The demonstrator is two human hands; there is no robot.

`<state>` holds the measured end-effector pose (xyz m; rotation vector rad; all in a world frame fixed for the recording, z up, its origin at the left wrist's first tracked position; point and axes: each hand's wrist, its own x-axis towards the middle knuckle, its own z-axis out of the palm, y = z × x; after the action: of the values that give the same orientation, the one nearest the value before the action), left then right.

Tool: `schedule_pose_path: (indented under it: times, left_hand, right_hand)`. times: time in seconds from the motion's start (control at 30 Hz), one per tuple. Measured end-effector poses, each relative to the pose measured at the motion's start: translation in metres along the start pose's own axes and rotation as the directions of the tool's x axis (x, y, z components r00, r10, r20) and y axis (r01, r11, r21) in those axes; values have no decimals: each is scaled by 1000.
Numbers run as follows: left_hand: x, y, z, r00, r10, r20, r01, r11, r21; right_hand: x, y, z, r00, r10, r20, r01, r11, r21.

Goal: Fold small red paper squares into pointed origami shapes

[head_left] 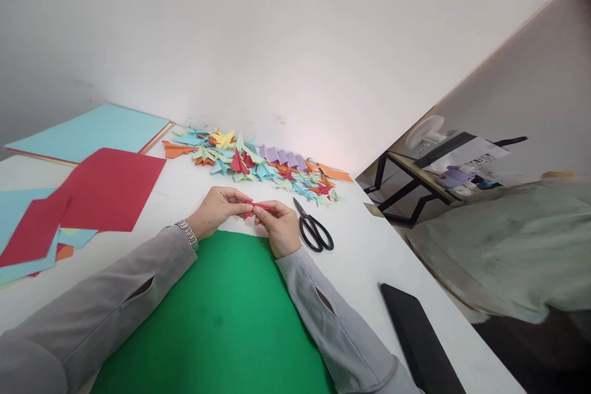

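Note:
Between my two hands is a small folded piece of red paper (248,214). My left hand (217,209) pinches it from the left, with fingers closed and a metal watch band at the wrist. From the right, my right hand (281,226) grips the same piece between thumb and fingers. Both hands are raised over the far edge of a green mat (212,308). Black-handled scissors (314,231) lie just right of my right hand, blades pointing away. The fingers partly hide the red paper, so its full shape does not show.
Many small folded paper shapes (263,163) are heaped along the wall. Red sheets (113,188) and blue sheets (92,132) lie at left. A flat black object (420,335) rests at the table's right side. Beyond stand a shelf (415,175) and a person in pale green (503,252).

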<state>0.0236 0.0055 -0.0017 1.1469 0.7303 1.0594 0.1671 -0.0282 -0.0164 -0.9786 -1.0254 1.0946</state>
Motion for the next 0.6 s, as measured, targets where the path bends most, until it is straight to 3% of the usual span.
schedule_pose_path:
  times: [0.23,0.43,0.6]
  left_hand:
    - [-1,-2,-2,996,-38,82,43,997,-64]
    - [-1,-4,-2,989,18,150,-32,995,92]
    - [-1,-3,-1,989,6,149,-25,992,121]
  right_hand:
    - [1,0,-2,999,29,20,-30,998,58]
    - [2,0,-3,999,30,39,-31,999,43]
    - [1,1,-2,999,12,48,-13,1000,13]
